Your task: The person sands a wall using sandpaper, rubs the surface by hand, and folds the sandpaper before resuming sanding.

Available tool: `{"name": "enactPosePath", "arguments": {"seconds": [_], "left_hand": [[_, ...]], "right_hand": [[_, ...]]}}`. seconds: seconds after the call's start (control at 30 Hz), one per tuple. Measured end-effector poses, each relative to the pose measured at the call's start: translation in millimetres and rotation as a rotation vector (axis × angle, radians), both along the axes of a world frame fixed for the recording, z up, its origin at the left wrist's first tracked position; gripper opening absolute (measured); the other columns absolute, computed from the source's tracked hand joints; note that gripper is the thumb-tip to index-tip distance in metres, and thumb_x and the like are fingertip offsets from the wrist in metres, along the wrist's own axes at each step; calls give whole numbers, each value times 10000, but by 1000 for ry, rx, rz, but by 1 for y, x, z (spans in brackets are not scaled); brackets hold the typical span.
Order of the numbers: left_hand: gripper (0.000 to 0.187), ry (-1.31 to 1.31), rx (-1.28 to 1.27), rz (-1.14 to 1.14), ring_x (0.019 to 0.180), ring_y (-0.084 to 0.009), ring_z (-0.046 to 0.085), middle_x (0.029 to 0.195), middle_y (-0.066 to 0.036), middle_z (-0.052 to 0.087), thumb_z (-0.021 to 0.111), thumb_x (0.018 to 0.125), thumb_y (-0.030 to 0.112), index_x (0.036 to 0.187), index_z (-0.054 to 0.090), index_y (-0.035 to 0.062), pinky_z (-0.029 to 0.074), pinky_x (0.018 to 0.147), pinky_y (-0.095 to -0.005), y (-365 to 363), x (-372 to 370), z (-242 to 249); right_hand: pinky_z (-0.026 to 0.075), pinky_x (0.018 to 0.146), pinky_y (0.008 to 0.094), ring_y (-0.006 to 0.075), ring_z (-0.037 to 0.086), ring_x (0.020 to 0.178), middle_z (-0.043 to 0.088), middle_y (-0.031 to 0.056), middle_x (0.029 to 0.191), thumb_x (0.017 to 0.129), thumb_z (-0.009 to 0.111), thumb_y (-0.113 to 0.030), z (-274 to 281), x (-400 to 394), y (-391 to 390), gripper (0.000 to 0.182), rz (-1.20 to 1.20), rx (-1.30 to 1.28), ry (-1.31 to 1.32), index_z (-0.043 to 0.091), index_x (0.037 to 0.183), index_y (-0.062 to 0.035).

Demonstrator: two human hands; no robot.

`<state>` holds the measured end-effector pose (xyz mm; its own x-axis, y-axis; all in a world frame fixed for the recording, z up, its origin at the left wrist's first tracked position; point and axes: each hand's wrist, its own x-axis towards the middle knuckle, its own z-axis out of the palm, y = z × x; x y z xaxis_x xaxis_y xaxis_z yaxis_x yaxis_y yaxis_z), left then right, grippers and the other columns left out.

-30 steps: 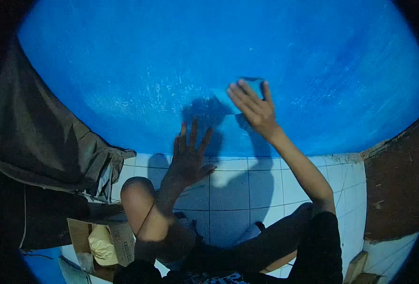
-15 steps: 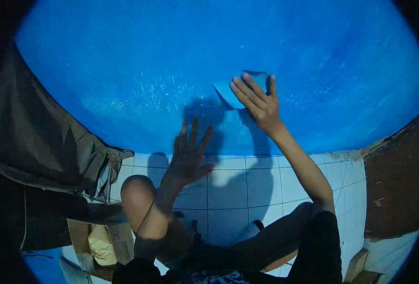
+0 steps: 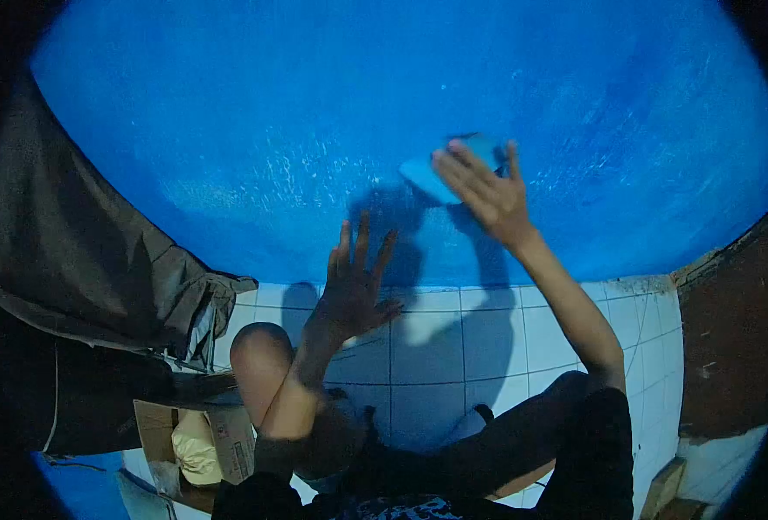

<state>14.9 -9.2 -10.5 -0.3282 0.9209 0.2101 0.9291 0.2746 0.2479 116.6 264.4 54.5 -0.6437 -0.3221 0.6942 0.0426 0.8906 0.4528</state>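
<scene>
My right hand [image 3: 492, 201] lies flat over a pale blue, paper-like sheet [image 3: 432, 182] and holds it against the blue wall [image 3: 254, 95]. Its fingers point up and left, blurred by motion, with the thumb side standing apart. One lower corner of the sheet lifts off the wall, and the palm hides much of the rest. Lower and to the left, my left hand [image 3: 351, 290] is raised in shadow, open with fingers spread and holding nothing. Its fingertips overlap the bottom of the wall in this view.
White scuff marks run across the wall around the sheet. Dark cloth [image 3: 89, 199] hangs at the left. Below it stands a cardboard box [image 3: 232, 438] with a pale yellow bag [image 3: 195, 446] inside. White tiles [image 3: 427, 412] lie beneath, and a brown panel [image 3: 726, 347] stands at right.
My right hand and the sheet have shifted slightly right along the wall. My left hand has moved a little right and up, still spread.
</scene>
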Motion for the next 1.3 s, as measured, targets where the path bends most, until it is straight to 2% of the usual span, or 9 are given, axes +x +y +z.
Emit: {"name": "enactPosePath", "arguments": {"seconds": [0.17, 0.27, 0.37, 0.53, 0.67, 0.9, 1.03, 1.1, 1.3], "left_hand": [[1110, -14, -28, 40, 1491, -542, -19, 1657, -225, -95, 757, 794, 556, 1619, 106, 198, 203, 1132, -709, -6, -3, 4], [1137, -46, 0, -10, 1490, -544, -14, 1657, -224, -85, 761, 777, 581, 1619, 101, 198, 214, 1130, -707, -4, -6, 6], [1146, -41, -16, 17, 1491, -541, -14, 1653, -235, -102, 778, 765, 557, 1619, 106, 190, 231, 1128, -701, -3, -2, 12], [1180, -23, -31, 52, 1497, -523, -25, 1647, -233, -136, 829, 741, 490, 1618, 90, 210, 239, 1142, -679, -2, -6, 12], [1207, -48, -35, 73, 1508, -493, -48, 1644, -215, -172, 856, 734, 446, 1619, 54, 263, 237, 1161, -655, 7, -6, 13], [1223, -46, 8, 79, 1501, -514, -3, 1637, -236, -173, 868, 714, 445, 1617, 62, 265, 244, 1163, -647, 2, -6, 18], [1233, -59, -6, 92, 1498, -524, 2, 1638, -242, -164, 875, 701, 439, 1617, 69, 259, 239, 1163, -648, 6, -8, 12], [1236, -60, -2, 79, 1499, -522, -3, 1638, -244, -161, 877, 698, 434, 1617, 70, 257, 237, 1162, -648, 5, -7, 10], [1225, -58, 26, 67, 1498, -524, -1, 1638, -248, -154, 884, 704, 405, 1616, 82, 248, 238, 1161, -649, -1, -4, 20]], "right_hand": [[35, 1235, 594, 154, 464, 1405, 561, -33, 1461, 940, 525, -107, 30, 8, 14, 469, -83, -52, 179, 575, 1400, -189], [33, 1241, 584, 153, 475, 1396, 575, -45, 1445, 962, 521, -116, -13, -10, 7, 440, -19, -37, 69, 584, 1389, -201], [36, 1246, 590, 143, 482, 1386, 583, -66, 1430, 969, 557, -148, 5, -3, 4, 413, 36, 15, -5, 595, 1375, -215], [58, 1241, 590, 151, 484, 1387, 577, -41, 1441, 941, 595, -109, 42, 6, 24, 429, -44, -2, 247, 609, 1359, -202], [92, 1249, 564, 141, 477, 1391, 549, -53, 1468, 919, 645, -175, -14, -9, 4, 454, 39, 22, -28, 591, 1369, -194], [100, 1257, 558, 119, 479, 1383, 555, -65, 1458, 935, 615, -164, 48, 9, 15, 435, -66, -11, 225, 594, 1364, -232], [117, 1256, 554, 119, 479, 1383, 564, -69, 1448, 918, 636, -222, 6, -2, 5, 446, -114, -54, 150, 595, 1361, -249], [132, 1249, 553, 142, 468, 1397, 558, -49, 1460, 916, 627, -174, -17, -11, -10, 463, 108, -101, -68, 588, 1376, -215], [113, 1233, 585, 196, 465, 1407, 538, -15, 1485, 924, 541, -132, 54, 12, 8, 504, -56, -53, 78, 556, 1423, -191]]}}
